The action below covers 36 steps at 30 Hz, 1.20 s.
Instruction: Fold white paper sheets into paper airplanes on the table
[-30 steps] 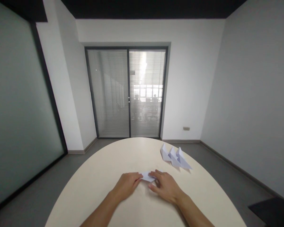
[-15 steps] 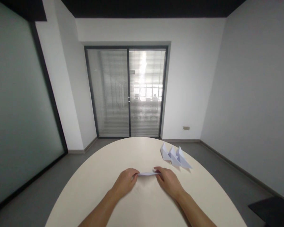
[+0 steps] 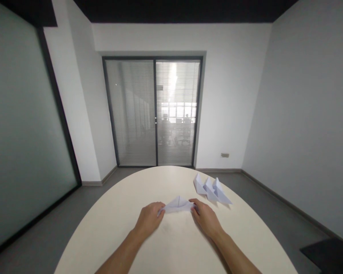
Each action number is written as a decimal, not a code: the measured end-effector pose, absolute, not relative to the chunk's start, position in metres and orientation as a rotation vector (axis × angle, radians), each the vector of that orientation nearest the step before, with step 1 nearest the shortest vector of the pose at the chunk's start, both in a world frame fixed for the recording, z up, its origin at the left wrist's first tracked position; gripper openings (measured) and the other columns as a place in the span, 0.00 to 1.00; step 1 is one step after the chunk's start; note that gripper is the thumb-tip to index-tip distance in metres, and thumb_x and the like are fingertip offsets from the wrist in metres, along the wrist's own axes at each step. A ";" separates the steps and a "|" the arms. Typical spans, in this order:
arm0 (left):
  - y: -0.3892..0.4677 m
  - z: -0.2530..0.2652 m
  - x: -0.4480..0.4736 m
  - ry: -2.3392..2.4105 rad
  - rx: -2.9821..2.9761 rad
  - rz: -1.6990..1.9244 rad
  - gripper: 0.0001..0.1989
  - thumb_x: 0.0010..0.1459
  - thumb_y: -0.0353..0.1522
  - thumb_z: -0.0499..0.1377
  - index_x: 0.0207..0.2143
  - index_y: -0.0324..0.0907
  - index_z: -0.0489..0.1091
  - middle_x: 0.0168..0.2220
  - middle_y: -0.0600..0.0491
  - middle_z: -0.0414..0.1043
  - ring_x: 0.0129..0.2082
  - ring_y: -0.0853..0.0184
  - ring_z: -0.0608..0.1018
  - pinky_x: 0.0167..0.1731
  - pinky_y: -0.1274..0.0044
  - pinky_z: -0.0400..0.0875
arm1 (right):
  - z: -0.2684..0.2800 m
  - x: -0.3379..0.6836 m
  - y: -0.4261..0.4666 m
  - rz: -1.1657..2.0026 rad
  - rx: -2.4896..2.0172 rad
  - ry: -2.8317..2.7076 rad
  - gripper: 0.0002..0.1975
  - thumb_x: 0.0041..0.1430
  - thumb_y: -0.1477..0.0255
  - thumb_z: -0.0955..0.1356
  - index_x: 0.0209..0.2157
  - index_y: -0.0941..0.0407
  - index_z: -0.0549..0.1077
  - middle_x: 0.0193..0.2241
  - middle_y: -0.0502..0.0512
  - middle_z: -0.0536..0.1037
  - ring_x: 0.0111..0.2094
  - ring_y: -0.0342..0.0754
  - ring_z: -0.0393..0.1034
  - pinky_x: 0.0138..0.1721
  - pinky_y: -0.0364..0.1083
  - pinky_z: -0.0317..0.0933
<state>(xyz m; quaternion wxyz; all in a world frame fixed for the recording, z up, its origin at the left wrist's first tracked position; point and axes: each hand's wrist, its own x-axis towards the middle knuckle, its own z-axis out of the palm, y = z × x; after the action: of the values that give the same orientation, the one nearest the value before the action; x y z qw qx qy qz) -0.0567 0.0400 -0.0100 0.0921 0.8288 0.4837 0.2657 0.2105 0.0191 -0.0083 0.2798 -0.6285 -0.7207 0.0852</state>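
Your left hand (image 3: 150,219) and right hand (image 3: 207,220), apart, each clamped on one end of boat-shaped folded paper (image 3: 178,206) (central peak pointing up), between them over round table (image 3: 168,247); three white paper boats (image 3: 210,191) grouped beyond right hand.

- Folded white paper (image 3: 178,205): a low, wide triangle over a long band, a crease running down its middle
- Pose: peak towards 12 o'clock, narrow ends at 9 and 3, each end held and partly hidden by fingers (image 3: 159,204)
- Place: at the worktop (image 3: 165,247); contact with it unclear
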 end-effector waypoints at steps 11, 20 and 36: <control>0.046 -0.018 -0.056 1.722 2.332 0.692 0.09 0.63 0.34 0.56 0.45 0.48 0.71 0.37 0.55 0.76 0.38 0.67 0.77 0.37 0.79 0.63 | -0.026 0.215 0.028 0.271 -1.669 -1.821 0.26 0.59 0.74 0.60 0.60 0.56 0.59 0.49 0.58 0.76 0.45 0.51 0.73 0.46 0.47 0.62; 0.044 -0.016 -0.056 1.710 2.294 0.731 0.06 0.62 0.32 0.57 0.40 0.46 0.73 0.36 0.55 0.75 0.39 0.68 0.76 0.37 0.80 0.62 | -0.032 0.217 0.034 0.310 -1.648 -1.826 0.28 0.59 0.73 0.60 0.61 0.58 0.55 0.44 0.59 0.77 0.41 0.51 0.74 0.44 0.46 0.63; 0.044 -0.020 -0.057 1.566 2.437 0.716 0.15 0.61 0.29 0.55 0.49 0.45 0.72 0.44 0.51 0.74 0.47 0.63 0.72 0.48 0.76 0.64 | -0.023 0.216 0.030 0.296 -1.621 -1.867 0.18 0.62 0.72 0.59 0.53 0.57 0.68 0.42 0.59 0.80 0.42 0.50 0.76 0.46 0.46 0.64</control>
<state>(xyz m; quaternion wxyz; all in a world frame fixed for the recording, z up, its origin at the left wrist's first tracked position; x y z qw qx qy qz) -0.0571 0.0439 -0.0197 0.0788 0.8141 0.5233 0.2393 0.2156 0.0304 -0.0234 0.3202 -0.6167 -0.7103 0.1128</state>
